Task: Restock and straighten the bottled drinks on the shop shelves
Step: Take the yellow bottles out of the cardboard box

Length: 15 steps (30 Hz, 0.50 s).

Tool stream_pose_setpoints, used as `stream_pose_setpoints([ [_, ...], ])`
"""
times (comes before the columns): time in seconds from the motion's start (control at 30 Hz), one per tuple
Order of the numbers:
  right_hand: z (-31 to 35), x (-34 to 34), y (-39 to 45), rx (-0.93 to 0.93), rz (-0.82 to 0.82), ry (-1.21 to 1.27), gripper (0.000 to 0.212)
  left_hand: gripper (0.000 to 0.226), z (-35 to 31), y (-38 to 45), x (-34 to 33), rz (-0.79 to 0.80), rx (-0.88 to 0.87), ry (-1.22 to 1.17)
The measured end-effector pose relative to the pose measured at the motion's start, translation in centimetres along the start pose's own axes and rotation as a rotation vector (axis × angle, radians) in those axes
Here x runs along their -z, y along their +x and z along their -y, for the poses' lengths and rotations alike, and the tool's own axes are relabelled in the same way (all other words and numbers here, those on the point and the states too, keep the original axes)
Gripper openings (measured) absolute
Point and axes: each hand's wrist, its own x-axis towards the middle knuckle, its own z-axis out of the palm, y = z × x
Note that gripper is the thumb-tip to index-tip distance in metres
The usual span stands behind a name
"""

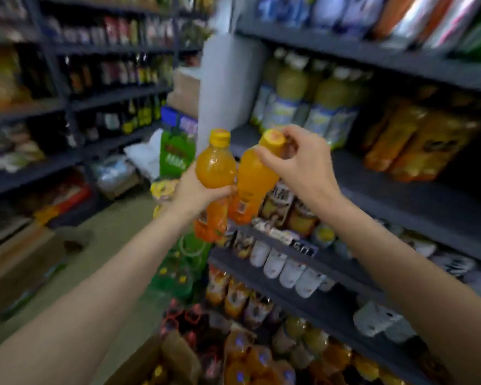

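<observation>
Both arms reach out at chest height toward the shelf [400,173]. Left hand [197,190] wraps the left bottle [215,168] at mid-body; right hand [297,162] pinches the right bottle [254,179] near its cap (bottles touching, tilted, frame blurry).

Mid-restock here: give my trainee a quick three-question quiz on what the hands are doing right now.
1. True or false: both hands hold orange drink bottles.
2. Which hand grips its bottle near the yellow cap: A left, B right?
3. Fill in: the left bottle's cap points ____.

Key:
1. True: the left hand grips the left bottle, and the right hand holds the right bottle.
2. B: its fingers pinch just below the cap.
3. Up.
</observation>
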Motion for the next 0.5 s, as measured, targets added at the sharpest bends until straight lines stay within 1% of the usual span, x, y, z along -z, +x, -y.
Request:
stream_pose_setpoints([
  [0.03,-0.6,2.5,0.9,0.010,-0.116,-0.014,0.038,0.071,-2.7,0.3,-1.7,0.027,-0.057,-0.010],
  [0.1,-2.3,7.0,2.2,-0.004,-0.282,-0.013,0.041,0.064,-7.0,1.0,-5.3,0.093,-0.137,-0.054],
  [0.2,-6.1,12.6,2.4,-0.179,-0.436,0.102,0.034,0.057,-11.4,1.1,-10.8,0.207,-0.190,-0.124],
  [0.3,-10.8,16.6,0.8,-0.307,-0.581,0.185,0.027,0.057,-14.0,1.5,-16.1,0.277,-0.198,-0.196],
  [0.37,-13.7,18.4,-0.2,-0.299,-0.649,0.114,0.028,0.059,-15.2,2.1,-19.1,0.308,-0.197,-0.219],
  [0.5,-18.4,20.2,-0.7,-0.189,-0.746,-0.031,0.021,0.064,-16.3,3.5,-24.0,0.352,-0.210,-0.220],
])
